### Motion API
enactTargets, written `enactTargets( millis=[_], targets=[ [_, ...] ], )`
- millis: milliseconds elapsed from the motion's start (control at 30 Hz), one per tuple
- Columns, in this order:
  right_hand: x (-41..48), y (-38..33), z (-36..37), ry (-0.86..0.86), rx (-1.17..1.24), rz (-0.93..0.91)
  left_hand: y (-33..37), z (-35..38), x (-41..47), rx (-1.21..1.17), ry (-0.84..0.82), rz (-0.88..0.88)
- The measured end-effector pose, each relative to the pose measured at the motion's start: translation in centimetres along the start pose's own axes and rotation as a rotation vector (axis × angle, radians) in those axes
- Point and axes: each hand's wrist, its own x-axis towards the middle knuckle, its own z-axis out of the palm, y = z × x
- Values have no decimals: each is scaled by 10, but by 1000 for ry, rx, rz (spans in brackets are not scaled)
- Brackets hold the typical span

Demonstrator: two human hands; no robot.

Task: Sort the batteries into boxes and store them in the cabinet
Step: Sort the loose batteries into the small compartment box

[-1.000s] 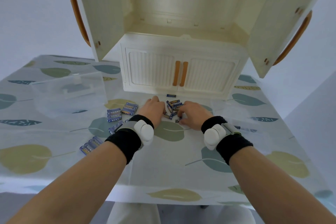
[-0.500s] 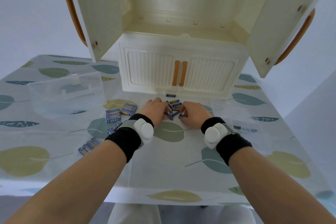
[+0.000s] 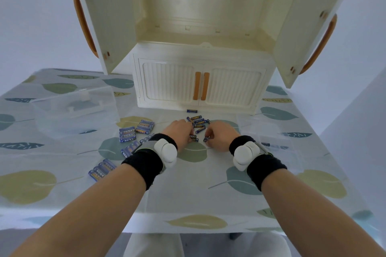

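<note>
A heap of small loose blue batteries (image 3: 198, 123) lies on the table in front of the cabinet (image 3: 200, 87), and one single battery (image 3: 192, 111) sits closer to its base. My left hand (image 3: 180, 131) rests at the heap's left edge, fingers curled around a battery at its tips. Just right of the heap, my right hand (image 3: 221, 134) pinches another battery low over the cloth. Shrink-wrapped battery packs (image 3: 127, 134) lie to the left. A clear box (image 3: 75, 110) stands far left, and a second clear box (image 3: 269, 133) stands right.
The cabinet's upper compartment (image 3: 200, 16) is open, with both doors swung wide. Its lower doors with orange handles are closed. More battery packs (image 3: 102, 170) lie near my left forearm. A leaf-patterned cloth (image 3: 198, 190) covers the table, whose front edge is close to me.
Both hands have drawn slightly back from the heap toward me, each with a battery at its fingertips. The view has tilted a little; nothing else has moved.
</note>
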Motion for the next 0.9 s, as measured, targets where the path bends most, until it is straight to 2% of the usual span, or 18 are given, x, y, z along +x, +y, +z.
enactTargets(
  millis=[233, 400, 533, 700, 900],
  targets=[
    [-16, 8, -15, 112, 60, -11, 19, -6, -2, -37, 34, -6],
    [-43, 33, -41, 230, 114, -9, 60, -16, 7, -127, 107, 84],
    [-65, 65, -58, 308, 110, 60, 97, -20, 11, -163, 125, 159],
    [-88, 103, -66, 344, 58, 173, 137, -17, 20, -158, 101, 230],
    [-102, 121, -59, 328, 23, 201, 157, -3, 29, -50, 108, 226]
  ],
)
